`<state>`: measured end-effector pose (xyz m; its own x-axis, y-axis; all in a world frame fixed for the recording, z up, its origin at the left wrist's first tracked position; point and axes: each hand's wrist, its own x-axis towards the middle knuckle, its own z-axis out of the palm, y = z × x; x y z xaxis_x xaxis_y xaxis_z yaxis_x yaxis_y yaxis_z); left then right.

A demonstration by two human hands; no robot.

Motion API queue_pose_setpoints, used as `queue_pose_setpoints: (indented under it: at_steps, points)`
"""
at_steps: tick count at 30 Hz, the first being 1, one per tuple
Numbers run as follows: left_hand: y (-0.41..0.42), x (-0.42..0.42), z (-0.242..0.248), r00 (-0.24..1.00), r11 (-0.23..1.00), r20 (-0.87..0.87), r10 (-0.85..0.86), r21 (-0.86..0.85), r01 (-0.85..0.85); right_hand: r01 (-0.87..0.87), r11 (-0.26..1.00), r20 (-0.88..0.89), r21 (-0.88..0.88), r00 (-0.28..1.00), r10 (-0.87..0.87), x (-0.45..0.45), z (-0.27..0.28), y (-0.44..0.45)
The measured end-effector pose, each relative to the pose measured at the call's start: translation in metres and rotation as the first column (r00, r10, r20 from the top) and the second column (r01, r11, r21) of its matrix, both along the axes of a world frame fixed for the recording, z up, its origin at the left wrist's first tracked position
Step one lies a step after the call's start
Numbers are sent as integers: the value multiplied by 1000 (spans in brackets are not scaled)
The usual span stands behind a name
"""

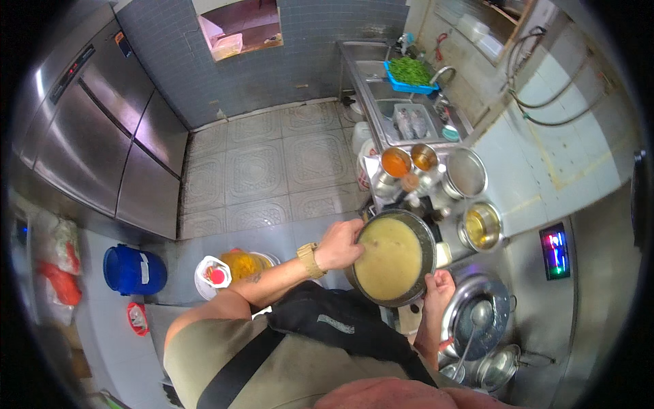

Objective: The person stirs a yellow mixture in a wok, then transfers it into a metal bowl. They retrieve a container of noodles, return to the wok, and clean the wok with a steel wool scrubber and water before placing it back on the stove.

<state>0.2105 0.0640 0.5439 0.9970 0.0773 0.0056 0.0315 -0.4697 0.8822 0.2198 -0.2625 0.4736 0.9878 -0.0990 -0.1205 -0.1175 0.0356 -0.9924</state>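
Observation:
A dark round pot is held level in front of my body, nearly full of a pale yellow, creamy liquid. My left hand, below a tan wristwatch, grips the pot's left rim with the thumb over the edge. On the lower right rim, my right hand pinches the edge between thumb and fingers. Right of that hand sits a wok with a metal ladle resting in it. A steel pot of yellow liquid stands beyond the held pot, to the right.
Steel containers of orange liquid and a larger steel pot stand ahead. Past them, a sink holds a blue basket of greens. A steel refrigerator, a blue bucket and tiled floor lie left.

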Motion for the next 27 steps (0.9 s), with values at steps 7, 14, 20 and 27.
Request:
queue_pose_setpoints:
  at_steps: [7,14,20,27]
  points:
    - [166,64,-57,960,962,-49,275,9,-275,-173,916,140,-363,961,237,159,-32,181]
    - [309,170,-82,816,758,-137,562,-309,-574,-393,817,111,-423,872,477,342,-28,380]
    - [408,224,-67,593,570,-58,803,-210,-794,-659,645,99,-388,665,740,465,-27,557]
    - [561,284,-91,369,366,-53,928,-61,-929,-808,476,2,-347,507,862,562,-74,763]
